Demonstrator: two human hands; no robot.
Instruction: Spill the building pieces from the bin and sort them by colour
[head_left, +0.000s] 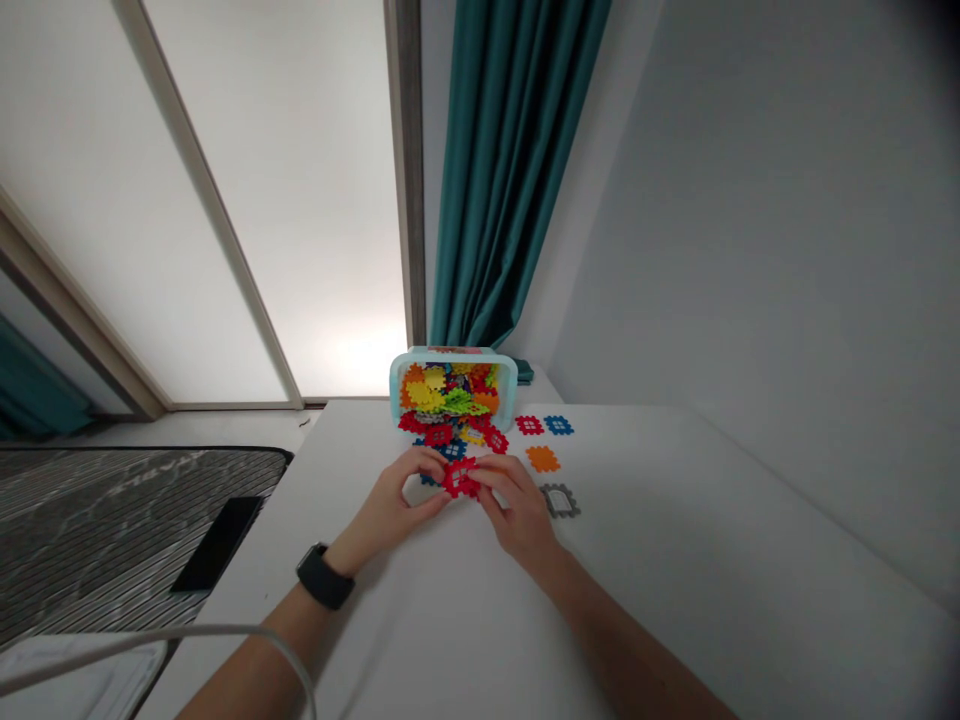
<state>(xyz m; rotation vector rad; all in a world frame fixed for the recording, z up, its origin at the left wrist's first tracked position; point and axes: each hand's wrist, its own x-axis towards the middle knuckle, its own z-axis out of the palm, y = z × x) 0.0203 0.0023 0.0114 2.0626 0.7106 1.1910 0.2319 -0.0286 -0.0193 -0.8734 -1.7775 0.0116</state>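
Smooth red plastic tile (460, 478) between left hand (390, 505) and right hand (517, 510); translucent plastic tub (511, 390) just beyond; matt tabletop (675, 560) beneath; teal cloth curtain (510, 170) farther beyond.

View: single, head-worn.
Facing: looked forward and down over table (675, 560) toward curtain (510, 170).
Centre: left hand (390, 508), right hand (519, 512), red tile (460, 478) sat close.

I hold a red tile (460, 478) between my left hand (395, 503) and my right hand (516, 506), above the white table (675, 560). Just behind it, a light blue box (452, 388) lies on its side, and colourful tiles spill out. An orange tile (541, 459) and a grey tile (559, 500) lie beside my right hand.
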